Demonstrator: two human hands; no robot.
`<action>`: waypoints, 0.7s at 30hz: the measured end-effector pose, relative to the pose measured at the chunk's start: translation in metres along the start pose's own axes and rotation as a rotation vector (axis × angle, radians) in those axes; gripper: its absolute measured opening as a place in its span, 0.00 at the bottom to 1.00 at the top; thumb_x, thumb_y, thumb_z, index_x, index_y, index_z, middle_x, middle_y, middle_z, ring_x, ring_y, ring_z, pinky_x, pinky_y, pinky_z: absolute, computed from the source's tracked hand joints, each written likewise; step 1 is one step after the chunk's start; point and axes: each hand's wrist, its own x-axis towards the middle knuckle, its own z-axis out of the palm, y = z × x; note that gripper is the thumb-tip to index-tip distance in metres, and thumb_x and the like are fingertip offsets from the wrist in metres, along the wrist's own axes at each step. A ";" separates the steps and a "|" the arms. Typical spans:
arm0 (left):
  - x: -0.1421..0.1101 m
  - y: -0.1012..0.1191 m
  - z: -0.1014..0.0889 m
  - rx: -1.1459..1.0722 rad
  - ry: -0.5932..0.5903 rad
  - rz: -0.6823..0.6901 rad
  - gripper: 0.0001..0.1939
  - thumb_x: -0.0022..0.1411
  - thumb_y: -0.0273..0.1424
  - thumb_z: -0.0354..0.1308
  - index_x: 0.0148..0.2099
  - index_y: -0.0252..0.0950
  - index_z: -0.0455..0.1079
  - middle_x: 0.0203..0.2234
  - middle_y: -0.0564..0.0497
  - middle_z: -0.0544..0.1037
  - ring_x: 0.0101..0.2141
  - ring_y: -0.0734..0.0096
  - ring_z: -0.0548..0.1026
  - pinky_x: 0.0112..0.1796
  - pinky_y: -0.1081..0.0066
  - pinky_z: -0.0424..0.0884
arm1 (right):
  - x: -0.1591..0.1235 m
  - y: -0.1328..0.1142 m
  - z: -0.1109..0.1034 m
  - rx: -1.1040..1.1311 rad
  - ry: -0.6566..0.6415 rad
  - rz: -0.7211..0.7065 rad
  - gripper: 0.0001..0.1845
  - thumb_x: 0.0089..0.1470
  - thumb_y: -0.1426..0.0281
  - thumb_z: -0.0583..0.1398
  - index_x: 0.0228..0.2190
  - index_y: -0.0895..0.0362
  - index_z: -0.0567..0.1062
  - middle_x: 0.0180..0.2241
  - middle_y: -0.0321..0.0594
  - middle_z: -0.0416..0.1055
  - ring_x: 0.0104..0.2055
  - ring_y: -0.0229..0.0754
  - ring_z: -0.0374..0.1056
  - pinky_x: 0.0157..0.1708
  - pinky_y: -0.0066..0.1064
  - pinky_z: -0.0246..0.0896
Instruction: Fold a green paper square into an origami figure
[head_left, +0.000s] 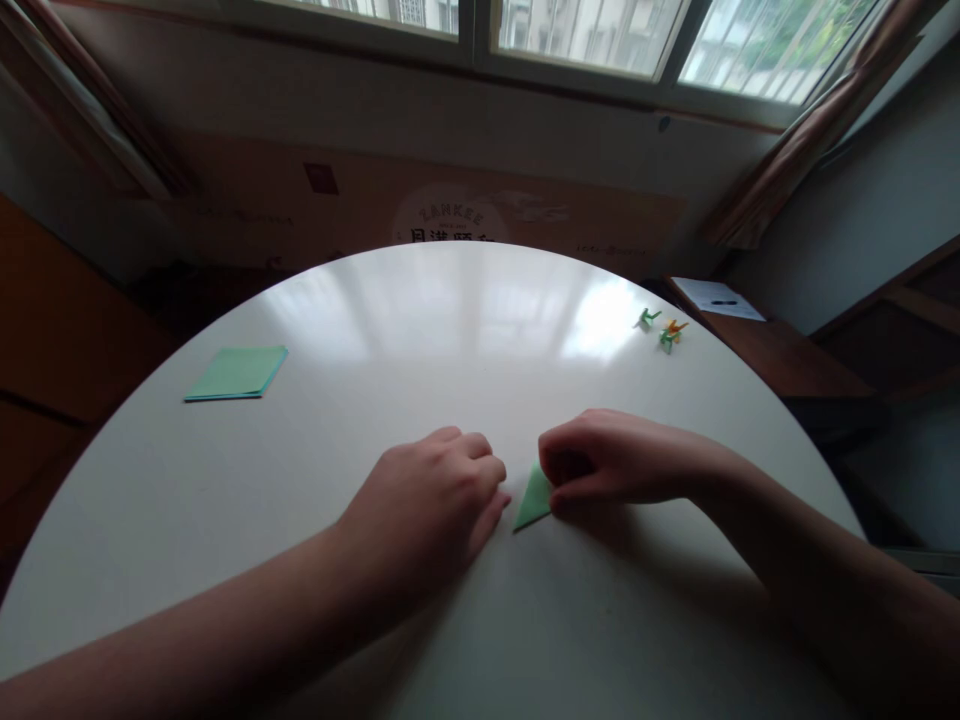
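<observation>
Left hand (439,490) curled closed at left, I touch green paper (532,500) with my right hand (611,455), whether pinching or pressing I cannot tell.

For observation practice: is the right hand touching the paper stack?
No, the right hand touches the folded paper, away from the stack.

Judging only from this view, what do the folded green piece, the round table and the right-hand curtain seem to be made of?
Folded green piece: probably paper, matte, with thin, straight edges.
Round table: glossy white top mirroring the window; laminate or painted wood, I can't tell.
Right-hand curtain: likely fabric, finish unclear, hanging in folds.
</observation>
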 end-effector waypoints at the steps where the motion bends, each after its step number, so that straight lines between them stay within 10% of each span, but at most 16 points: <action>1: 0.003 -0.004 0.001 -0.021 0.031 -0.013 0.11 0.68 0.31 0.53 0.41 0.37 0.78 0.39 0.47 0.80 0.40 0.61 0.75 0.36 0.67 0.72 | 0.001 0.002 -0.001 0.015 0.000 -0.011 0.07 0.53 0.67 0.66 0.29 0.57 0.75 0.24 0.30 0.69 0.25 0.33 0.61 0.25 0.25 0.52; 12: 0.012 -0.013 0.011 -0.089 0.157 0.147 0.18 0.69 0.35 0.52 0.59 0.39 0.72 0.54 0.45 0.75 0.55 0.57 0.69 0.54 0.59 0.69 | 0.008 0.036 0.002 0.707 0.188 0.010 0.20 0.51 0.57 0.69 0.32 0.61 0.73 0.23 0.31 0.65 0.22 0.32 0.57 0.21 0.24 0.50; 21: 0.021 -0.020 0.030 -0.105 0.148 0.298 0.18 0.64 0.38 0.59 0.55 0.41 0.74 0.57 0.46 0.74 0.55 0.51 0.68 0.57 0.53 0.63 | 0.018 0.031 0.020 0.667 0.560 0.071 0.20 0.54 0.53 0.65 0.28 0.58 0.71 0.21 0.31 0.66 0.20 0.31 0.56 0.19 0.24 0.49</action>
